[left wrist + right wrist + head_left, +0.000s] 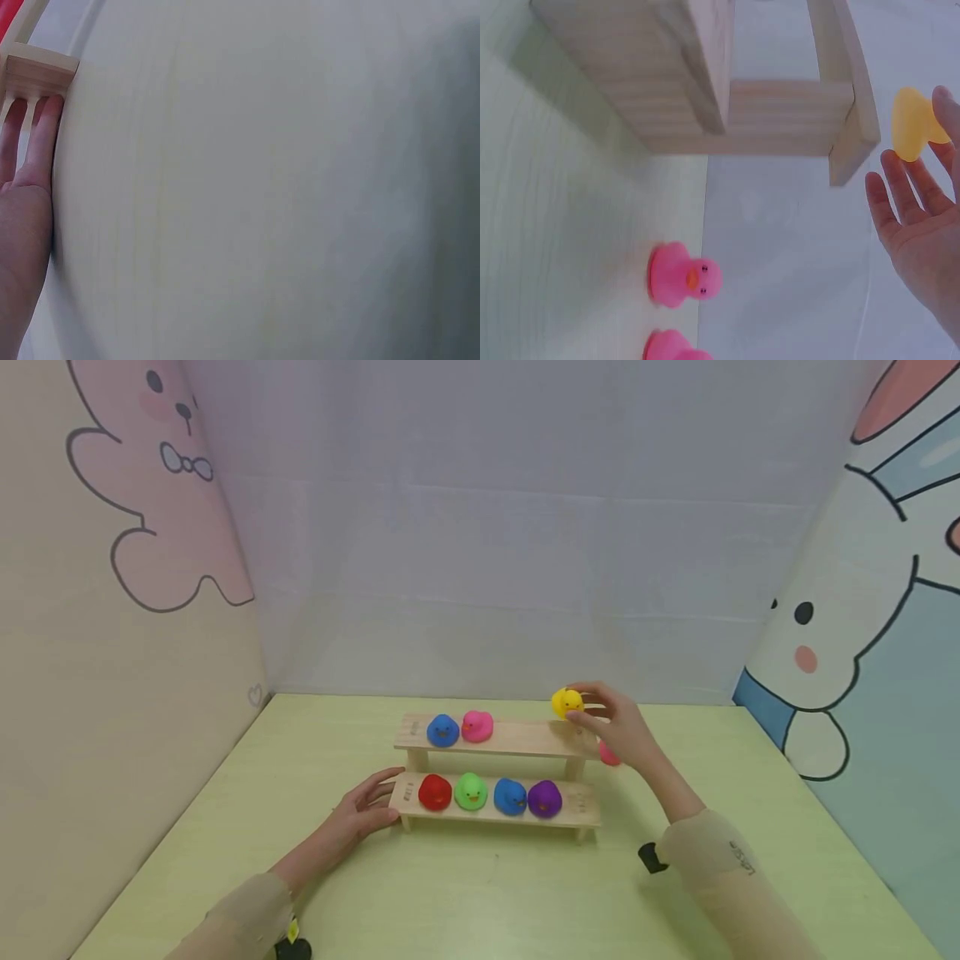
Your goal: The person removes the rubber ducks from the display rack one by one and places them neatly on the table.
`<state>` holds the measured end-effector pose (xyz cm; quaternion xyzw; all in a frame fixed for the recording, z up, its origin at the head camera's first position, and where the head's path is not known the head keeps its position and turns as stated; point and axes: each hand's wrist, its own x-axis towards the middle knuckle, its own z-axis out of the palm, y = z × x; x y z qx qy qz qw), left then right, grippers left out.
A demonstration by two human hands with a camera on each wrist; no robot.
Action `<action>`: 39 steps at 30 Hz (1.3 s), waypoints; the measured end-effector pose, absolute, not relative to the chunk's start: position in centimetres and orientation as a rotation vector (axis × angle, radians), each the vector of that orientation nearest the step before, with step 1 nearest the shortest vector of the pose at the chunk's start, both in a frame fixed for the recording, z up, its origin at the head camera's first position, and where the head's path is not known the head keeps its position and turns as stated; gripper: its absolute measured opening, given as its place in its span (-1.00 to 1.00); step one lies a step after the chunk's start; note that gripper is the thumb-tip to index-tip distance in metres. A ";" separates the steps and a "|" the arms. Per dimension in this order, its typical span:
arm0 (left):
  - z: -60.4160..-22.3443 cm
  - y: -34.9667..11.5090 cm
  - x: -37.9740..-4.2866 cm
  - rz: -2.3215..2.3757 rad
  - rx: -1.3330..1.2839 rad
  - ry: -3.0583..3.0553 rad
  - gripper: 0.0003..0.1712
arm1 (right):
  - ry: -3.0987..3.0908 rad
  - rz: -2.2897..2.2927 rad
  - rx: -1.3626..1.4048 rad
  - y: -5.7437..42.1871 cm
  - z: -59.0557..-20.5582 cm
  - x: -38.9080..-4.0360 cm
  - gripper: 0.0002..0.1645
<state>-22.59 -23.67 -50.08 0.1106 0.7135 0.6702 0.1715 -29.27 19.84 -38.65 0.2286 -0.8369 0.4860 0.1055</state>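
Head view shows our right hand [621, 727] pinching the yellow duck [566, 703] just above the top shelf's [525, 739] right end, while our left hand [354, 817] touches the low shelf [581, 808] with straight fingers, so we should squeeze softly and steady the wood.

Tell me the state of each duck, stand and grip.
Wooden stand: upright, bearing ducks
Yellow duck: held aloft
Right grip: pinching yellow duck
Left grip: touching stand's left end
Upper blue duck: upright, shelved
Upper pink duck: upright, shelved
Red duck: upright, shelved
Green duck: upright, shelved
Lower blue duck: upright, shelved
Purple duck: upright, shelved
Pink tabletop duck: upright, unshelved
Second pink tabletop duck: upright, cropped
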 end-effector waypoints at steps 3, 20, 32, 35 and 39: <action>-50.0 -23.6 -22.6 1.903 0.314 2.026 -0.22 | -2.453 1.324 0.612 21.9 -38.6 -29.5 -0.52; -49.8 -23.6 -22.5 1.901 0.297 2.032 -0.21 | -2.515 1.103 0.295 30.3 -40.8 -30.3 -0.44; -49.8 -23.4 -22.6 1.919 0.320 2.023 -0.22 | -2.571 1.062 0.243 34.2 -41.9 -29.9 -0.41; -49.8 -23.4 -22.6 1.919 0.320 2.018 -0.22 | -2.596 1.024 0.222 34.9 -42.3 -30.0 -0.41; -49.8 -23.4 -22.5 1.917 0.344 2.019 -0.21 | -2.632 1.018 0.209 35.7 -42.9 -30.1 -0.41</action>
